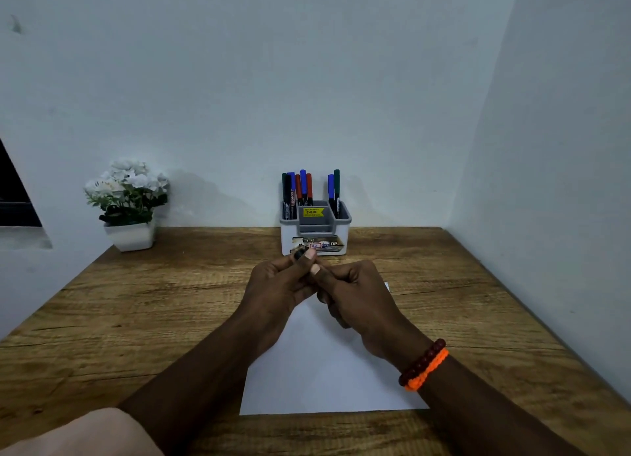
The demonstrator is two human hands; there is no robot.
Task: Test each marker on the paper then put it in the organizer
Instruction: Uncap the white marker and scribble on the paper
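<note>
Both my hands meet above the far end of a white sheet of paper (pixel 327 363) on the wooden desk. My left hand (pixel 276 285) and my right hand (pixel 358 295) both grip one dark marker (pixel 300 253); only its dark end shows above my left thumb. Behind the hands, against the wall, stands a white and grey organizer (pixel 316 228). Several markers (pixel 300 189) with blue, red, black and green caps stand upright in its left and right compartments. The paper looks blank where it is visible.
A white pot of white flowers (pixel 129 203) stands at the back left of the wooden desk (pixel 136 319). Walls close the desk at the back and on the right. A pale knee or cloth (pixel 78 435) shows at the bottom left.
</note>
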